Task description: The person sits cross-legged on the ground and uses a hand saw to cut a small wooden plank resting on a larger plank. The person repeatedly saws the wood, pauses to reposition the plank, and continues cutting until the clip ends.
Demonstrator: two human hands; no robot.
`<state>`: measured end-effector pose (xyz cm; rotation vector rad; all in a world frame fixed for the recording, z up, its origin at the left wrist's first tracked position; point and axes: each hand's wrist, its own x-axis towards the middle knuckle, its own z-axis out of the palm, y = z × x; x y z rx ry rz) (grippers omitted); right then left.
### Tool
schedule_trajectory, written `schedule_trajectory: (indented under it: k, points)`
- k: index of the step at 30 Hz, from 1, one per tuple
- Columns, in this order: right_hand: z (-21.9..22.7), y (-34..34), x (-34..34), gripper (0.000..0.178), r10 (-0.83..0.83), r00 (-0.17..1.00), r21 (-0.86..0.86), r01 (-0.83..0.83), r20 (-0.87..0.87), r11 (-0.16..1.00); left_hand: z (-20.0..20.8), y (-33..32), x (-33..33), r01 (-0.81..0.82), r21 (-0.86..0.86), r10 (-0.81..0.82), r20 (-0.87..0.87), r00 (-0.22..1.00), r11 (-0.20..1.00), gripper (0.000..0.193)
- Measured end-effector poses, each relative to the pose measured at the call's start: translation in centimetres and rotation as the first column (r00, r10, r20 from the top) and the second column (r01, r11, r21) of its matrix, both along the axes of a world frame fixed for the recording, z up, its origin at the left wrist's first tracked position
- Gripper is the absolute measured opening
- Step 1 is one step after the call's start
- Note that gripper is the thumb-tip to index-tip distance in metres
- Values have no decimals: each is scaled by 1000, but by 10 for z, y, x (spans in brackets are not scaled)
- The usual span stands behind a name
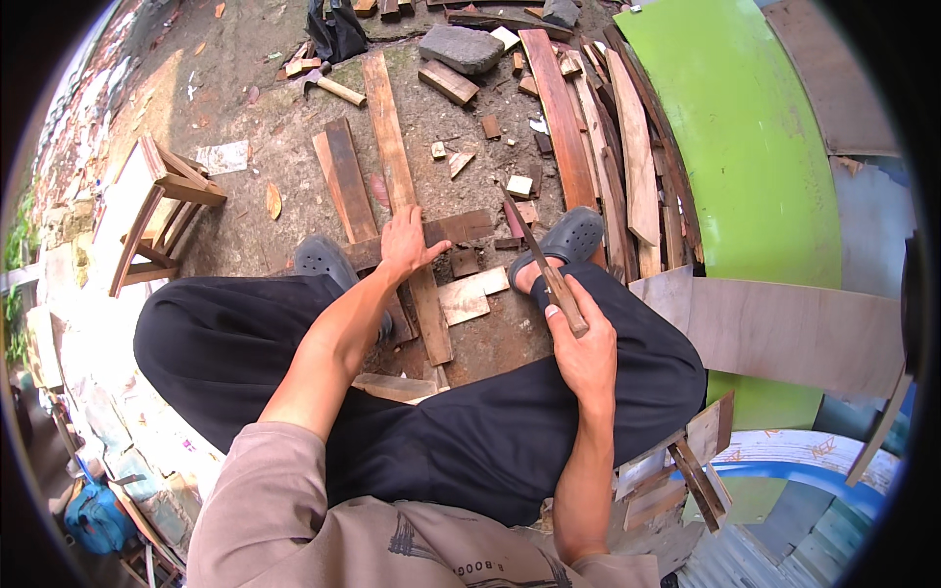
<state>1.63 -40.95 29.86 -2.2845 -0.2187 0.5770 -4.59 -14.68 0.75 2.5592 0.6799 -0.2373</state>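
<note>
On the ground between my feet, a short dark board (465,227) lies across a long narrow plank (390,137). My left hand (404,243) bears down where they cross, its fingers bent over the short board and its thumb spread to the right. My right hand (586,351), above my right thigh, is closed round the brown wooden handle of a narrow-bladed hand tool (537,253). Its dark blade points up and away, past my right shoe; seen nearly edge-on, its exact kind is unclear. The tool is apart from the boards.
A hammer (336,86) lies at the far left near a black bag (335,34). A small wooden stool (167,211) stands at left. Long boards (557,118) are stacked at right beside a green panel (730,137). A grey stone (462,49) and wood offcuts lie beyond.
</note>
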Motion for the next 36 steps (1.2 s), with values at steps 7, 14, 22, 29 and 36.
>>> schedule_trajectory:
  k: [7,14,22,29,36]
  points:
    - [5,-4,0,48,33,999,67,-35,34,997,16,48,-50,-111,73,124,-207,970,991,118]
    - [-5,-3,-3,47,75,994,23,-77,77,997,12,69,-62,-51,15,53,-342,938,999,111]
    - [-13,10,5,48,30,1000,6,-30,3,1000,24,41,-78,-64,168,86,-130,988,984,86]
    - [-18,8,4,49,-2,1000,-19,2,6,1000,-2,3,-123,-85,239,96,-34,995,967,56]
    - [-11,10,5,48,-19,999,-26,18,-44,1000,-10,12,-120,-97,251,95,19,995,963,57]
